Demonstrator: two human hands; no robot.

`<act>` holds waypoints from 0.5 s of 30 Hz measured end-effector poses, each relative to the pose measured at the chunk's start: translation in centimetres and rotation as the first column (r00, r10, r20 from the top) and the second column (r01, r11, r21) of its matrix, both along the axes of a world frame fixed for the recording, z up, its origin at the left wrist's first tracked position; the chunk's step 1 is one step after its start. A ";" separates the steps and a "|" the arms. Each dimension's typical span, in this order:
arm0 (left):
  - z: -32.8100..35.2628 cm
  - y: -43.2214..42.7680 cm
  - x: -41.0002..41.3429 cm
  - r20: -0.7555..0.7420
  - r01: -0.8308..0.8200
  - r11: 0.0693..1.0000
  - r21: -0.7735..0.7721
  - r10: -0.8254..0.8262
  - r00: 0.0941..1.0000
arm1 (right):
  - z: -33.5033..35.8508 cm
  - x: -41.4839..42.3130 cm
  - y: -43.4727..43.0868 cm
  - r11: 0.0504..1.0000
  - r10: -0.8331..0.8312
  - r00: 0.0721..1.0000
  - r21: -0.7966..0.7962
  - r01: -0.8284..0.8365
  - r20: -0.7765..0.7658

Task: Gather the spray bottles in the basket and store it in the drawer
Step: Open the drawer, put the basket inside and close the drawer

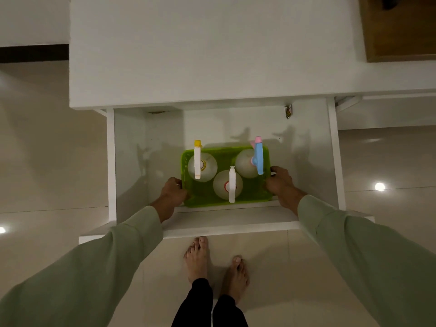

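A green plastic basket (250, 197) sits low inside the open white drawer (226, 223), close to its front panel. Three clear spray bottles stand upright in it: one with a white and yellow head (197, 161) at the left, one with a white head (232, 184) in the middle front, one with a blue and pink head (258, 156) at the right. My left hand (172, 193) grips the basket's left rim. My right hand (280, 182) grips its right rim.
The white cabinet top (212, 55) overhangs the drawer's back. A small packet (288, 112) lies at the drawer's back right corner. A wooden box (401, 31) sits at the top right. My bare feet (215, 267) stand on glossy floor tiles before the drawer front.
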State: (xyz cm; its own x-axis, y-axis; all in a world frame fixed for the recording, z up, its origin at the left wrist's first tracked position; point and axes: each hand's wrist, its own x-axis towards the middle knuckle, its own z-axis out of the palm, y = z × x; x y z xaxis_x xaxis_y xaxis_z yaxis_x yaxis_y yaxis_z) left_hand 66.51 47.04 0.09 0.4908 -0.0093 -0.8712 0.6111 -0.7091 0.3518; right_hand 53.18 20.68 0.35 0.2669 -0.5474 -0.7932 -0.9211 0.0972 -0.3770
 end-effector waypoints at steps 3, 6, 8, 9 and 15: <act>3.2 0.3 -0.5 0.042 0.097 0.995 0.004 -0.097 0.994 | 2.6 -0.5 0.1 0.996 -0.021 0.999 0.086 0.024 -0.034; 7.8 1.5 -2.5 0.283 0.324 0.945 0.039 -0.322 0.903 | 7.3 -2.0 1.0 0.987 0.154 0.988 -0.039 -0.155 -0.017; 11.4 2.2 -4.6 0.427 0.467 0.882 0.058 -0.445 0.787 | 11.0 -3.5 2.8 0.928 0.323 0.941 -0.227 -0.295 0.097; 12.9 2.3 -5.7 0.476 0.515 0.855 0.063 -0.480 0.737 | 12.6 -4.3 3.8 0.891 0.404 0.899 -0.294 -0.345 0.171; 15.9 2.6 -10.9 0.524 0.801 0.539 0.261 -0.776 0.351 | 16.3 -8.7 7.5 0.397 0.915 0.384 -0.416 -0.818 0.119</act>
